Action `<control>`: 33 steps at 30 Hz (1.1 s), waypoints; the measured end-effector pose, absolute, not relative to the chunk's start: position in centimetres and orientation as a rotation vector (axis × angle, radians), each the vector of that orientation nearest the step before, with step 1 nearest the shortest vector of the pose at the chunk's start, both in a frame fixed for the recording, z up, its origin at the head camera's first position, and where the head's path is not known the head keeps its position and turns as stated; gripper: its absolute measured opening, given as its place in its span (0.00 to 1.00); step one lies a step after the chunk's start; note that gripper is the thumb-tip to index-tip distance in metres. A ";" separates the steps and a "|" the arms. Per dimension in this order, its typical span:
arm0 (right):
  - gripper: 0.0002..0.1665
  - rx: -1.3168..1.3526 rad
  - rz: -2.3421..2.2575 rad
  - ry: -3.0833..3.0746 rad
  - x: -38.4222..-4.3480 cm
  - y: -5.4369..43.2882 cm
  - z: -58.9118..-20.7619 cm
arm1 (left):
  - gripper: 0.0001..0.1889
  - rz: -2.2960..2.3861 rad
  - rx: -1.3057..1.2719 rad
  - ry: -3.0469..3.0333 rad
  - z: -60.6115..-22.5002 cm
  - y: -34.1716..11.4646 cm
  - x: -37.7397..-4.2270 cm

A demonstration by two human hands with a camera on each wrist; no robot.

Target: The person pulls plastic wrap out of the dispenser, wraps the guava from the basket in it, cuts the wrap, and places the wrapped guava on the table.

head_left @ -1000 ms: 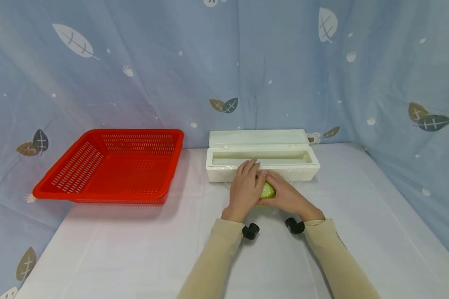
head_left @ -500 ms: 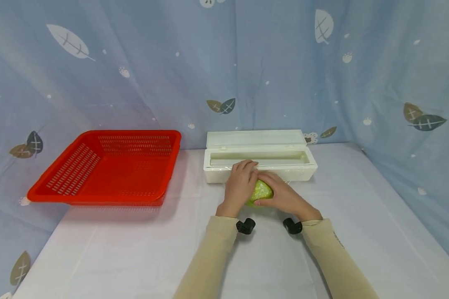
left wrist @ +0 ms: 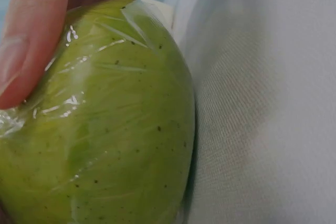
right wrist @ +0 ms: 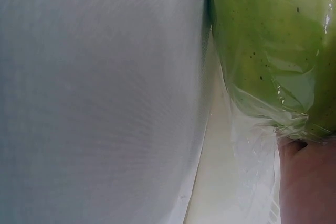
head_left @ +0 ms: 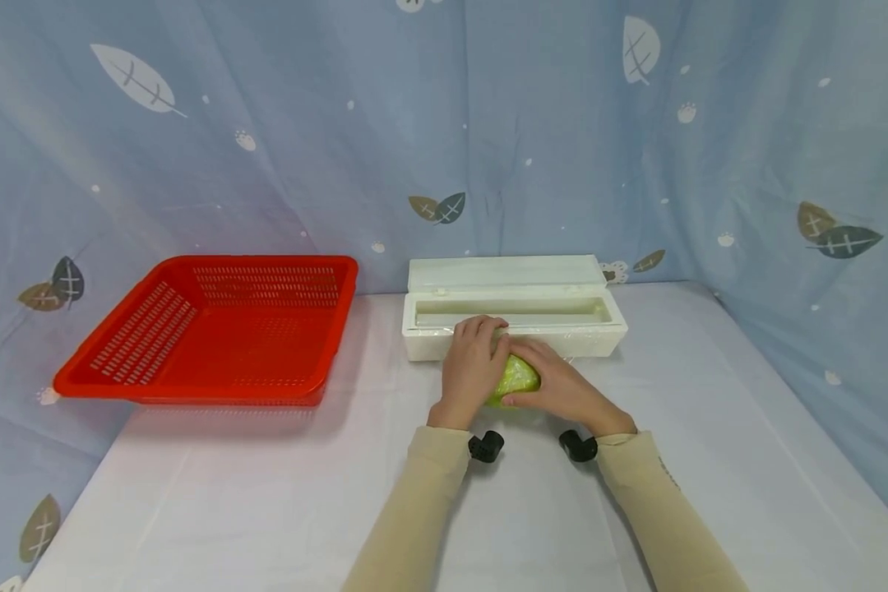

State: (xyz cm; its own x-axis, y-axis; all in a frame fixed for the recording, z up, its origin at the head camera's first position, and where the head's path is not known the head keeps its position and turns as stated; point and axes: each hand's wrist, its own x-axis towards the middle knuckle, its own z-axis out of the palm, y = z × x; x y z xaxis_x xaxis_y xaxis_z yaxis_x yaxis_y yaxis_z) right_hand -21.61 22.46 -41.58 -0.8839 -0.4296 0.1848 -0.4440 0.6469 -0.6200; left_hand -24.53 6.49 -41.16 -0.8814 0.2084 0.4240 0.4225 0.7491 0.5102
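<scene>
A speckled yellow-green fruit [head_left: 516, 378] sits on the white cloth just in front of the white cling film box. Clear cling film [left wrist: 136, 24] covers it tightly, with shine and creases in the left wrist view. My left hand [head_left: 468, 370] holds the fruit from its left and far side, the thumb lying against the film. From the right, my right hand [head_left: 562, 390] grips it, fingers over the far top and thumb low on the near side. In the right wrist view, gathered film [right wrist: 252, 148] hangs from the fruit's end by the hand. The fruit's far side is hidden.
The cling film box [head_left: 425, 345] stands at the back with its lid [head_left: 506, 271] raised, right behind the hands. To the left is a red slotted basket [head_left: 314, 386]. A leaf-patterned blue curtain [head_left: 281, 164] hangs behind the table.
My left hand has drawn slightly back and left, so more of the wrapped fruit shows between the hands. Over the last half second there is almost no movement.
</scene>
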 end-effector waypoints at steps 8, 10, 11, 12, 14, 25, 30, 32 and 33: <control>0.46 0.757 1.058 -2.831 -21.6 22.4 -41.3 | 0.14 -0.824 -0.494 -2.599 -41.1 6.4 -24.5; 0.46 0.762 1.056 -2.831 -21.7 22.4 -41.3 | 0.14 -0.824 -0.488 -2.598 -41.1 6.4 -24.6; 0.46 0.763 1.052 -2.832 -21.7 22.4 -41.3 | 0.14 -0.820 -0.485 -2.598 -41.1 6.4 -24.6; 0.46 0.769 1.052 -2.830 -21.7 22.4 -41.3 | 0.14 -0.816 -0.482 -2.600 -41.1 6.4 -24.6; 0.46 0.771 1.060 -2.826 -21.7 22.3 -41.4 | 0.13 -0.813 -0.479 -2.603 -41.1 6.4 -24.6; 0.46 0.772 1.077 -2.813 -21.7 22.3 -41.5 | 0.12 -0.837 -0.472 -2.611 -41.1 5.9 -24.7; 0.45 0.778 1.095 -2.816 -21.7 22.3 -41.6 | 0.11 -0.859 -0.456 -2.603 -41.2 5.7 -24.7; 0.45 0.781 1.096 -2.804 -21.7 22.3 -41.6 | 0.11 -0.865 -0.454 -2.596 -41.3 5.6 -24.7; 0.45 0.785 1.097 -2.797 -21.7 22.3 -41.6 | 0.10 -0.866 -0.453 -2.595 -41.3 5.6 -24.7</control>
State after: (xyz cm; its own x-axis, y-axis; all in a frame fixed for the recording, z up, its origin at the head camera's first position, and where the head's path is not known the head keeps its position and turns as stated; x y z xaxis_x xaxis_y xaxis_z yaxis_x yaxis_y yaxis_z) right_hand -21.68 22.28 -41.62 -0.8716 -0.4425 0.2109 -0.4679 0.6228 -0.6270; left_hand -24.75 5.58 -41.28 -0.8812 0.1829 0.4359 0.4081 0.7597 0.5063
